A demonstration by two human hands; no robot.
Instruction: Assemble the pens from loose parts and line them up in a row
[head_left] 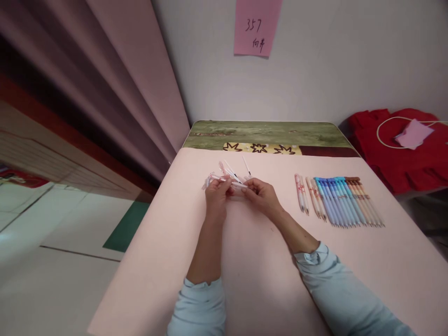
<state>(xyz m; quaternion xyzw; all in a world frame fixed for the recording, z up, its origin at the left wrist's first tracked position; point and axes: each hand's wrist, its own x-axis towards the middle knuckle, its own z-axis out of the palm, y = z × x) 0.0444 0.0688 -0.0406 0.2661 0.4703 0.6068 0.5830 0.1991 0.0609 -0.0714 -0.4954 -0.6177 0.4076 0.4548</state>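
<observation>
Above the pink table sheet, my left hand (217, 193) pinches one end of a pale, see-through pen barrel (239, 185). The fingers of my right hand (262, 195) are closed on its other end, so the barrel lies roughly level between the two hands. Just past my fingers are several thin white pen refills (247, 165) with dark ends. Pinkish clear pen parts (221, 166) lie behind my left hand, partly covered by it. To the right, a row of pens (345, 200) runs from blue through light blue to brown, with a few pink-printed pens (301, 193) at its left.
The pink sheet (175, 261) covers most of the table, with a green marbled strip (273, 133) at the back edge. A wall stands behind. At the right is a red cloth (395, 158) with a cable and pink paper on it. A curtain (140, 70) hangs left.
</observation>
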